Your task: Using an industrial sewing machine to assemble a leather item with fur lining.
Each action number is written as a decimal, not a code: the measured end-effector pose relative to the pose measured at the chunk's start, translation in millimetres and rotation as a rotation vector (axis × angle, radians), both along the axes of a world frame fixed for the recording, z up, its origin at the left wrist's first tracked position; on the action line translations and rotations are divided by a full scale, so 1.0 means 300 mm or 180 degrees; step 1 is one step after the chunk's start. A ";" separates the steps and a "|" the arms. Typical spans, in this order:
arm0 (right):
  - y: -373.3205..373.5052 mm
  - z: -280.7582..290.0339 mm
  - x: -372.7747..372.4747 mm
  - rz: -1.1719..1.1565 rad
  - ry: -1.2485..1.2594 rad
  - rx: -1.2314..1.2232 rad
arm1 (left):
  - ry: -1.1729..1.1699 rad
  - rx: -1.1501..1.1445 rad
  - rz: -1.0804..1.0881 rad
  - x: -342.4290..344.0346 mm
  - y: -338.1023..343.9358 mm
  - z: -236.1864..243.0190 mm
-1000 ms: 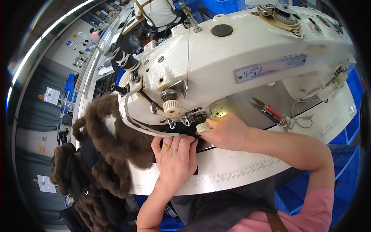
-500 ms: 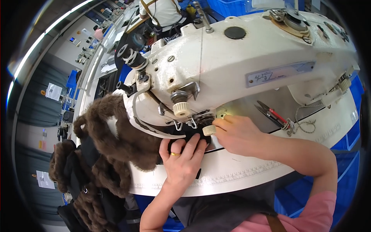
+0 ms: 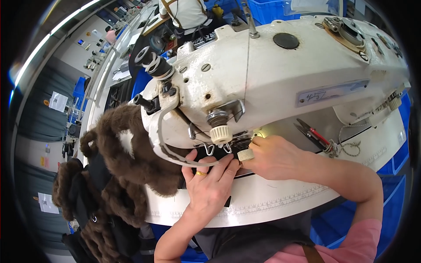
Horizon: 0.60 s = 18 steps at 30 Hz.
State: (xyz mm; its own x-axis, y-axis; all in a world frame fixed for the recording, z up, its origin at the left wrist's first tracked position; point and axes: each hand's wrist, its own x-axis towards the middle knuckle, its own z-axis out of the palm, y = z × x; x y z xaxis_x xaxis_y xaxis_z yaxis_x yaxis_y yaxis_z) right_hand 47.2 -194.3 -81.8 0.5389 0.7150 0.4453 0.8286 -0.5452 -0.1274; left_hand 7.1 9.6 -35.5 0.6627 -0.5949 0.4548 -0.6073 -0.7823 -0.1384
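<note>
My left hand [image 3: 210,186], with a gold ring on one finger, lies with fingers spread on black fabric [image 3: 202,154] under the head of a white sewing machine [image 3: 263,65]. At the needle area, my right hand [image 3: 276,158] has its fingers closed beside a cream knob [image 3: 246,155]. What those fingers hold, if anything, is hidden by the machine parts. Brown fur [image 3: 162,173] joins the black fabric left of my left hand. The needle and presser foot are out of sight behind the thread guides.
Red-handled thread snips [image 3: 315,132] lie on the machine bed by a tangle of cord [image 3: 348,147]. A heap of brown fur and black pieces [image 3: 109,197] hangs at the table's left. Blue bins [image 3: 377,210] stand at the right. A person in white [image 3: 186,13] sits beyond the machine.
The view has shifted a little, so the sewing machine sits slightly lower and farther right in the picture. Both hands stay in nearly the same place at the fabric.
</note>
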 end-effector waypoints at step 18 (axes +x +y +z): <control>0.063 0.006 0.005 -0.0402 0.0040 -0.0313 | -0.0148 0.0512 -0.0293 -0.059 -0.037 -0.061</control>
